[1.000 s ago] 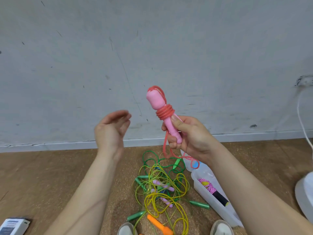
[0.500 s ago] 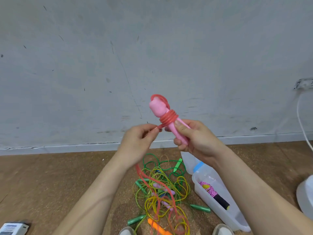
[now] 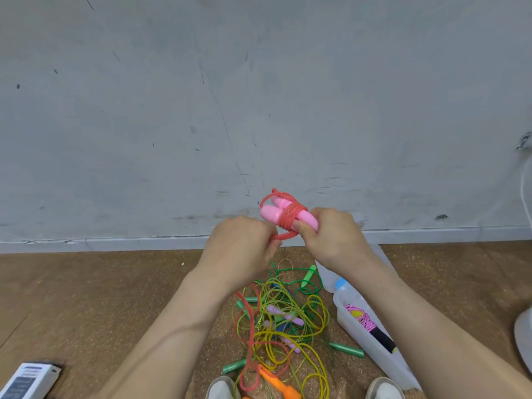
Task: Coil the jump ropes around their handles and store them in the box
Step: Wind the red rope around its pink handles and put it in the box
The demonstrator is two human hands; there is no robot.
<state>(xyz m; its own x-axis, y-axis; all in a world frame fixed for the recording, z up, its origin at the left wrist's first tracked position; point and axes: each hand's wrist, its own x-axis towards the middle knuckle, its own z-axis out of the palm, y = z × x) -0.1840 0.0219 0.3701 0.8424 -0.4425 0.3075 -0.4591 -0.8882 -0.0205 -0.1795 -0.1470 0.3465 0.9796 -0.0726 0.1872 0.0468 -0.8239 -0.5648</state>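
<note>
right hand (image 3: pixel 334 240) grips pink handles (image 3: pixel 270 214) | left hand (image 3: pixel 239 249) pinches red rope (image 3: pixel 291 216) | carton (image 3: pixel 28 380) label illegible

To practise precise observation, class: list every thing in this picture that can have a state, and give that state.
pink handles, held side by side, bound by red coils
red rope, partly wound; the rest trails to the floor
left hand, pinching the red rope
right hand, gripping the pink handles
box, open, one coiled rope inside
floor ropes, tangled, uncoiled
</note>
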